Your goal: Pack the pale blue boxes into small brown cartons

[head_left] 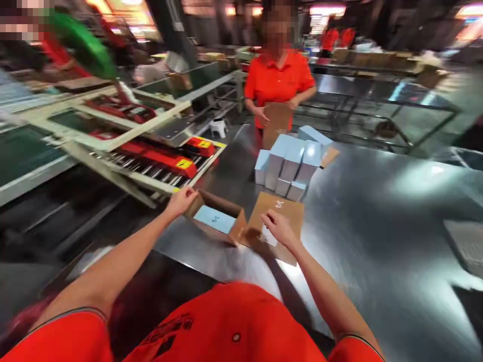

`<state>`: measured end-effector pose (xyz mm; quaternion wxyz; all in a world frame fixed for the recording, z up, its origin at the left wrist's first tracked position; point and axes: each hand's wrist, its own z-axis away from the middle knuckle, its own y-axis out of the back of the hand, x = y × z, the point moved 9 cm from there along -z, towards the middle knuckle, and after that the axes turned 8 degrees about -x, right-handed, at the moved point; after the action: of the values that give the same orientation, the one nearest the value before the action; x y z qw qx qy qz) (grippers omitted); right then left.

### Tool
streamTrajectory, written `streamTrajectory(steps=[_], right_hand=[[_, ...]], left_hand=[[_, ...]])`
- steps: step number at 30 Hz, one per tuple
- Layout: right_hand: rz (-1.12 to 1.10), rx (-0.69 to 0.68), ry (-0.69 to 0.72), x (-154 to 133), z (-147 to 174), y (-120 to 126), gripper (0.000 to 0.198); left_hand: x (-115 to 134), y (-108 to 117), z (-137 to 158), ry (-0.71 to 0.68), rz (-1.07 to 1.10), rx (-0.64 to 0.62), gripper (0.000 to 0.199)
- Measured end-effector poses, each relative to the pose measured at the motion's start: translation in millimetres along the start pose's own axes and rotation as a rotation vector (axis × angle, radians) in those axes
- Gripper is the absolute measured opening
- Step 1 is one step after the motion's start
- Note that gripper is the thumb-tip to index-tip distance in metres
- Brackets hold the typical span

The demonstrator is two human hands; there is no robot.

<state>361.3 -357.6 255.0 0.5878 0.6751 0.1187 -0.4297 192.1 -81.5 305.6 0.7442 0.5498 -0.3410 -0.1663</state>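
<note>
An open cardboard box (241, 229) stands near the table's front edge, with a pale blue-white box (215, 218) inside that bears a dark mark. My left hand (181, 201) is closed at the box's left end, its fingers on the rim. To the right lies a brown cardboard piece (294, 211) with a white squiggle printed on it. Over this cardboard hovers my right hand (279, 227), its fingers curled together; whether anything is in them is hidden. Beneath that hand a white patch (268, 235) shows on the cardboard, too blurred to make out.
Several pale boxes (290, 156) are stacked on the metal table (377, 216) beyond the cardboard. Across from me a co-worker (279, 75) in an orange shirt holds a cardboard piece (276, 120). A roller conveyor (162, 173) with red and yellow parts runs at left, near a white stool (219, 127).
</note>
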Motion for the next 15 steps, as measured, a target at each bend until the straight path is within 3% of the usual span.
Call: streamTrajectory(steps=[2, 4, 7, 10, 12, 15], right_hand=[[0.194, -0.206, 0.117, -54, -33, -43, 0.039], [0.418, -0.266, 0.117, -79, -51, -64, 0.038], [0.63, -0.228, 0.087, -80, -68, -65, 0.037], [0.689, -0.248, 0.09, -74, -74, -70, 0.039], [0.739, -0.285, 0.063, -76, -76, -83, 0.042], [0.786, -0.379, 0.08, -90, -83, -107, 0.042]], left_hand=[[-44, -3, 11, 0.112, -0.04, 0.035, 0.027], [-55, -14, 17, 0.143, -0.052, 0.051, 0.028], [-36, -42, 26, 0.064, -0.077, -0.031, 0.037], [-9, -70, 43, -0.023, -0.235, -0.145, 0.062], [1, -77, 51, -0.048, -0.294, -0.143, 0.073], [10, -76, 58, -0.11, -0.309, -0.098, 0.07]])
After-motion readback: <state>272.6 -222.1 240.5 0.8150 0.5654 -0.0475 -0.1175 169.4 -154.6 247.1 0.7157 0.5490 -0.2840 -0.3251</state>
